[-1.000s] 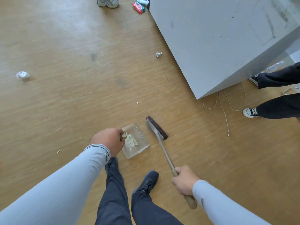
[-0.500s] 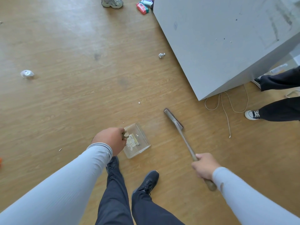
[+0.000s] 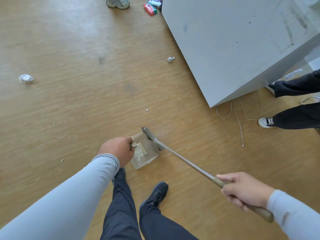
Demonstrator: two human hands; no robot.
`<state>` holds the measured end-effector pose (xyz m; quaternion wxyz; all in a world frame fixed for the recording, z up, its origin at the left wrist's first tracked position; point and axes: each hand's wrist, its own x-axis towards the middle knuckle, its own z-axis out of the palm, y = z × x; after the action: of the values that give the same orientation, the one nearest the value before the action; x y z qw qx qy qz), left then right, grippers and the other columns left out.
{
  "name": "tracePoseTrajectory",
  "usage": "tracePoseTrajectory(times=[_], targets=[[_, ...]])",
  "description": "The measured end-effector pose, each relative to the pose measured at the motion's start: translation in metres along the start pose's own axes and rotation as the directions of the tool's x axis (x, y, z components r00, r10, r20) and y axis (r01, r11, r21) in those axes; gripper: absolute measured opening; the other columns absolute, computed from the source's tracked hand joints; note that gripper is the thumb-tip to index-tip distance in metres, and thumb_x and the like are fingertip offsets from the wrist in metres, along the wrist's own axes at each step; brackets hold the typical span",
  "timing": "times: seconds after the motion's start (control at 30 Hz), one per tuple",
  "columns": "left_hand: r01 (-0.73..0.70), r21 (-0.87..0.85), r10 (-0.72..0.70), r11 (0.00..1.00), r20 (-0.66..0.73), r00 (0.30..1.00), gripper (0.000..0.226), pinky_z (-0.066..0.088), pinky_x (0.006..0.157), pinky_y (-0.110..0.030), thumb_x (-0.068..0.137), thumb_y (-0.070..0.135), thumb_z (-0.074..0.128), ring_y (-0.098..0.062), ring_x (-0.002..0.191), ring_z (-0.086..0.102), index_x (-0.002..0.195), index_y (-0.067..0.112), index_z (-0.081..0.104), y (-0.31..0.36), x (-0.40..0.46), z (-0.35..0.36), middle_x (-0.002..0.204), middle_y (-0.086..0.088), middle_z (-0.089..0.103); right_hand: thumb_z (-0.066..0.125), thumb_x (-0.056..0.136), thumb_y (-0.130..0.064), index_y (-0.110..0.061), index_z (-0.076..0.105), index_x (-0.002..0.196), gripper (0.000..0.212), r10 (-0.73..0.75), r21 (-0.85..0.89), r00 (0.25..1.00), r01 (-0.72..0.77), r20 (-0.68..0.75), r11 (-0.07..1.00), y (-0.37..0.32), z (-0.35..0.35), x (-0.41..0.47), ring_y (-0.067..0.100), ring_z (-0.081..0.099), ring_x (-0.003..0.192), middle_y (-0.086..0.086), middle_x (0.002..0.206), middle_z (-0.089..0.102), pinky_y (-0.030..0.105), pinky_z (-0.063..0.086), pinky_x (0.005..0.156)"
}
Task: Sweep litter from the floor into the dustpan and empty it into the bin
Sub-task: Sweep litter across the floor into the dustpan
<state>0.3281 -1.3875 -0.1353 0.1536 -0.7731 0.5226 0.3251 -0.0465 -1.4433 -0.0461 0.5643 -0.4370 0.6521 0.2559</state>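
Brushing litter into the dustpan
Left hand [image 3: 117, 150] grips the dustpan [image 3: 144, 151] flat on the floor; right hand [image 3: 245, 192] grips the brush [image 3: 152, 138], apparently at the pan's lip. Keep it sealed down, strokes short.

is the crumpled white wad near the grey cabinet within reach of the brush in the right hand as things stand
Probably not. The brush head sits at the dustpan; the wad lies well beyond, across bare floor. Nothing blocks it.

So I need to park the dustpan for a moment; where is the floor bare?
Bare floor lies between the left hand and the crumpled wrapper, and right of the broom before the white cord. It is crowded at the dustpan and by the grey cabinet.
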Motion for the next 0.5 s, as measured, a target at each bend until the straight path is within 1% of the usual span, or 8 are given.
tracePoseTrajectory(times=[0.13,0.2,0.23,0.3,0.33,0.37,0.43,0.5], targets=[[-0.006,0.002,0.006,1.000,-0.003,1.000,0.030,0.059,0.073,-0.034,0.101,0.041,0.047,-0.021,0.087,0.068,0.126,0.029,0.058,-0.001,-0.001,0.002,0.102,0.006,0.069,0.056,0.089,0.001,-0.019,0.048,0.148,0.063,-0.023,0.012,0.991,0.025,-0.131,1.000,-0.008,-0.017,-0.001,0.018,0.039,0.036,0.013,0.053,0.051,0.023,0.038,0.040],[-0.008,-0.004,0.008,1.000,0.000,1.000,0.029,0.059,0.074,-0.035,0.101,0.041,0.047,-0.022,0.088,0.068,0.124,0.028,0.059,-0.002,0.000,0.004,0.101,0.005,0.069,0.055,0.089,0.001,-0.015,0.052,0.145,0.058,-0.016,-0.007,0.978,0.014,-0.209,1.000,-0.015,-0.018,0.018,0.020,0.041,0.038,0.011,0.051,0.052,0.024,0.039,0.040],[-0.008,-0.005,0.008,1.000,0.001,1.000,0.028,0.059,0.073,-0.035,0.101,0.041,0.047,-0.022,0.087,0.067,0.122,0.028,0.059,-0.002,0.000,0.005,0.099,0.006,0.069,0.055,0.088,0.000,-0.010,0.056,0.139,0.052,-0.018,-0.046,0.971,0.008,-0.239,0.999,-0.019,-0.013,0.031,0.021,0.043,0.039,0.011,0.052,0.053,0.026,0.041,0.042],[-0.007,-0.004,0.007,1.000,-0.004,1.000,0.026,0.057,0.071,-0.033,0.101,0.040,0.046,-0.022,0.086,0.067,0.119,0.028,0.059,-0.003,0.001,0.007,0.097,0.006,0.068,0.057,0.087,-0.005,-0.002,0.066,0.115,0.030,-0.006,-0.128,0.961,-0.031,-0.278,0.991,-0.027,0.009,0.059,0.024,0.049,0.046,0.010,0.057,0.056,0.032,0.050,0.049],[-0.008,-0.002,0.008,1.000,-0.010,1.000,0.025,0.057,0.070,-0.033,0.101,0.040,0.046,-0.022,0.085,0.067,0.119,0.028,0.059,-0.003,0.002,0.007,0.096,0.006,0.068,0.058,0.085,-0.007,-0.004,0.068,0.106,0.024,0.011,-0.166,0.959,-0.060,-0.283,0.984,-0.028,0.024,0.072,0.025,0.053,0.051,0.008,0.059,0.057,0.035,0.056,0.057],[-0.009,0.002,0.009,1.000,-0.014,1.000,0.025,0.056,0.070,-0.032,0.101,0.040,0.046,-0.022,0.085,0.067,0.118,0.028,0.059,-0.003,0.002,0.008,0.096,0.006,0.068,0.059,0.082,-0.010,-0.006,0.069,0.103,0.023,0.035,-0.185,0.963,-0.087,-0.266,0.979,-0.028,0.041,0.082,0.027,0.058,0.057,0.007,0.062,0.059,0.037,0.061,0.066],[-0.012,0.007,0.012,1.000,-0.016,1.000,0.024,0.056,0.069,-0.032,0.101,0.040,0.045,-0.022,0.085,0.067,0.117,0.028,0.059,-0.003,0.003,0.008,0.095,0.006,0.068,0.059,0.079,-0.015,-0.008,0.067,0.114,0.036,0.076,-0.173,0.976,-0.113,-0.206,0.978,-0.024,0.076,0.093,0.030,0.067,0.070,0.009,0.075,0.067,0.039,0.063,0.075],[-0.015,0.004,0.015,1.000,-0.012,1.000,0.025,0.057,0.071,-0.033,0.101,0.040,0.045,-0.022,0.085,0.067,0.118,0.028,0.059,-0.002,0.005,0.008,0.095,0.006,0.067,0.058,0.080,-0.016,-0.009,0.062,0.124,0.044,0.070,-0.160,0.990,-0.089,-0.120,0.983,-0.020,0.100,0.083,0.030,0.068,0.071,0.009,0.085,0.070,0.040,0.061,0.074]])
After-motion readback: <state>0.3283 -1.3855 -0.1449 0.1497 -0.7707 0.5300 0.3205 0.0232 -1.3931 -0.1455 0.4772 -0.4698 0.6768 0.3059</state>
